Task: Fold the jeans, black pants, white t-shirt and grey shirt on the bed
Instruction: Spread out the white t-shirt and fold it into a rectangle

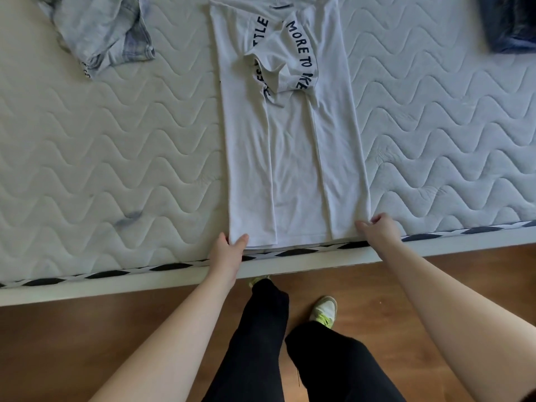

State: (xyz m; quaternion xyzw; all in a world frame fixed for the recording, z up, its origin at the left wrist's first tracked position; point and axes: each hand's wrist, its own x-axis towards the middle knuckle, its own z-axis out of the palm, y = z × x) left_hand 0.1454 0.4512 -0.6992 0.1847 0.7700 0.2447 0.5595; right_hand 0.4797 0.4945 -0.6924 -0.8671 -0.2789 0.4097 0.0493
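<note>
white t-shirt held at both hem corners, at the near edge of the bed.

the white t-shirt [290,158] lies lengthwise at the middle of the bed [116,158], sides already folded inward into a narrow strip, hem at the near edge. the left hand [229,250] pinches the left hem corner, thumb on top, fingers tucked under; the right hand [377,227] has its fingers curled round the right hem corner. risk, as judged: the sleeves sit bunched and unflattened near the collar, so lifting the hem toward the far edge may let the side folds splay or trap a lump; uneven pull would skew the strip. the grey shirt [101,33] lies crumpled at the far left corner; a dark folded garment [507,24] shows at the far right edge, likely the jeans. no containers in view.
</note>
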